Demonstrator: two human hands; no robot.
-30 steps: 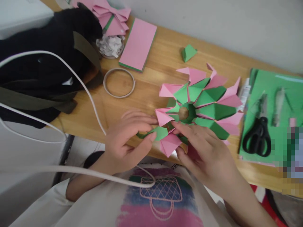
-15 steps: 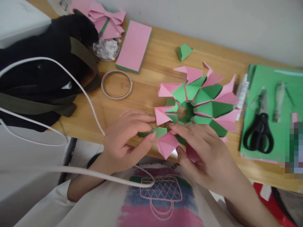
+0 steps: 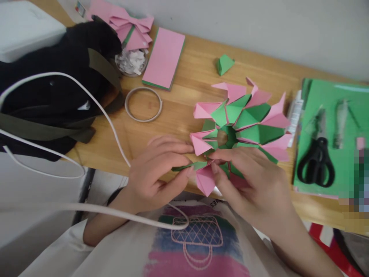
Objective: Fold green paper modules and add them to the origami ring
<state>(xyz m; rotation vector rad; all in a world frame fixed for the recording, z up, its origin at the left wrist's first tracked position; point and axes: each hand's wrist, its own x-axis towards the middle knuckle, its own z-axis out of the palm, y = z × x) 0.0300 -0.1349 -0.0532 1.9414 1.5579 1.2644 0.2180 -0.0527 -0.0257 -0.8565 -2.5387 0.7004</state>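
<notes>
A ring-shaped paper flower (image 3: 248, 115) with green inner folds and pink outer points lies on the wooden table in front of me. At its near left side, my left hand (image 3: 161, 173) pinches a folded green paper piece (image 3: 197, 165) between thumb and fingers. My right hand (image 3: 253, 181) closes thumb and forefinger on the flower's near edge, just beside a pink point (image 3: 206, 182). Part of the flower's near side is hidden under my right hand. Where the green piece meets the flower, my fingertips cover the join.
Scissors (image 3: 316, 161) lie on green sheets (image 3: 343, 115) at right. Farther back are a small green folded piece (image 3: 225, 64), a pink paper stack (image 3: 164, 57), a tape ring (image 3: 143, 120) and a bowl of scraps (image 3: 132, 61). A white cable (image 3: 109, 119) crosses a black bag (image 3: 52, 100) at left.
My right thumb has moved up and in, closing toward the forefinger on the flower's edge. My left hand and the green piece have shifted slightly to the right and down.
</notes>
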